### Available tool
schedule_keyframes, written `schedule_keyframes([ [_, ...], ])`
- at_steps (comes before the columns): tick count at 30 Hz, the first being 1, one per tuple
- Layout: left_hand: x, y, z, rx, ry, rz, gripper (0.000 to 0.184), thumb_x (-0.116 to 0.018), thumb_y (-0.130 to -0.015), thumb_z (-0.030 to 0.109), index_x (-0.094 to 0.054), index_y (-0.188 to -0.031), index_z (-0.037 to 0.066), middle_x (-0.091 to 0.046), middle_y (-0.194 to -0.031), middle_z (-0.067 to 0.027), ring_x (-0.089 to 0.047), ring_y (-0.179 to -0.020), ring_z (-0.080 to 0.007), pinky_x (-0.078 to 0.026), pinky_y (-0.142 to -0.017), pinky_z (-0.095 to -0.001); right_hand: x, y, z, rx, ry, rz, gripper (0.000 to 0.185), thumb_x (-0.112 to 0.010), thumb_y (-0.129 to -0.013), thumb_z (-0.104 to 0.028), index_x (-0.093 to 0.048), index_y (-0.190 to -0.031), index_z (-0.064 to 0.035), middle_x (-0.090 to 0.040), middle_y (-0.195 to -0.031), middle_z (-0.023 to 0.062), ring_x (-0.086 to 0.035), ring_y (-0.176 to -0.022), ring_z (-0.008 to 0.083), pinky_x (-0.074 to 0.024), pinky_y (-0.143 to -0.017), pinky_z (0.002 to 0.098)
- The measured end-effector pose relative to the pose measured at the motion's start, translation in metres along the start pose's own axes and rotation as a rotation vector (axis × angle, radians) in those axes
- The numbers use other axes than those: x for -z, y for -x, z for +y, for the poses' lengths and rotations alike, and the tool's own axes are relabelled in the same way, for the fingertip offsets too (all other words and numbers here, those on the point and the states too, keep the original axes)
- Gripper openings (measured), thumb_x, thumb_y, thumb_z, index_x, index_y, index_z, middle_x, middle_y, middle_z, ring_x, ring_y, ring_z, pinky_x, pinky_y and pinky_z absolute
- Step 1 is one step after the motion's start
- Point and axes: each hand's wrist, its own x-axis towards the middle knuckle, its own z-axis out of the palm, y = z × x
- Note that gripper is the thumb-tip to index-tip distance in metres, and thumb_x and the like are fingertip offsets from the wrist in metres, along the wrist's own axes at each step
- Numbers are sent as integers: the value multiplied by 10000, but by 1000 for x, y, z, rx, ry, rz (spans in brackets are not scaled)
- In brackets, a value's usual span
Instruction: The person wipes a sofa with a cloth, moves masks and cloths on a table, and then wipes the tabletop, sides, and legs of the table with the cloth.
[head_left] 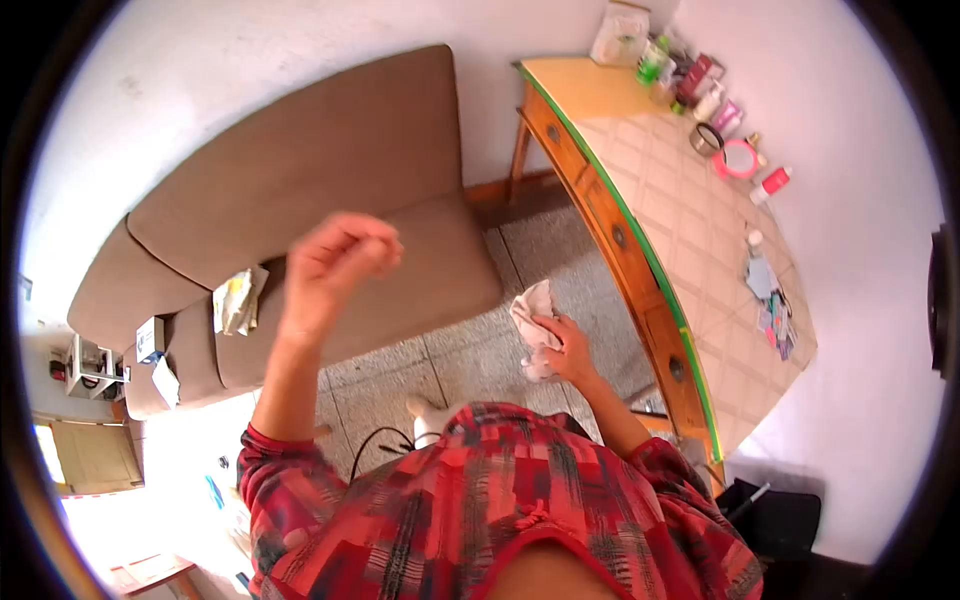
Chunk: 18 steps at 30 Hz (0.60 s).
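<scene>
My right hand is closed around a crumpled pale pinkish cloth. Parts of the cloth stick out above and below the fingers, over the grey floor between the sofa and the table. My left hand is raised in front of the brown sofa, slightly blurred, its fingers curled in. Nothing shows in that hand.
On the right stands a wooden table with drawers and a checked cover. Bottles, a pink round mirror and small items line its wall side. A folded packet and a box lie on the sofa. A black bin sits lower right.
</scene>
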Motion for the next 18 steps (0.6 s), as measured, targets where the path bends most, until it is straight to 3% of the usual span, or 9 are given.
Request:
schedule_keyframes([
  [2,-17,34,-97,399,-73,-22,156,-604,-859,113,-622,-987,26,-642,-848,-25,-577,-761,-83,-460,-666,-222,13,23,25,-77,25,-2,542,-599,-636,-24,-597,-1170,-111,-564,-945,140,-565,-897,329,-452,-785,339],
  [4,-35,80,-153,782,54,-95,186,-622,-848,135,-629,-1001,30,-646,-863,-11,-585,-765,-81,-471,-680,-225,25,52,40,-180,47,-13,540,-598,-639,-25,-596,-1171,-115,-563,-950,141,-564,-911,330,-451,-791,342],
  [5,-47,97,-167,826,69,-113,186,-622,-848,135,-629,-1001,30,-646,-863,-11,-585,-765,-81,-471,-680,-225,32,62,46,-221,33,2,537,-594,-634,-38,-601,-1162,-139,-558,-956,161,-547,-923,354,-445,-808,371],
  [11,-68,137,-210,859,60,-120,210,-602,-863,157,-629,-1024,25,-658,-866,-22,-601,-778,-89,-484,-681,-236,56,104,57,-380,136,1,559,-577,-630,3,-598,-1164,-159,-556,-982,181,-524,-954,394,-436,-829,406],
  [18,-21,131,-198,764,165,-132,220,-582,-890,155,-604,-1069,28,-658,-942,-47,-604,-815,-110,-472,-712,-251,51,120,26,-428,232,163,527,-550,-648,8,-609,-1152,-136,-575,-1051,180,-558,-993,357,-447,-859,367],
])
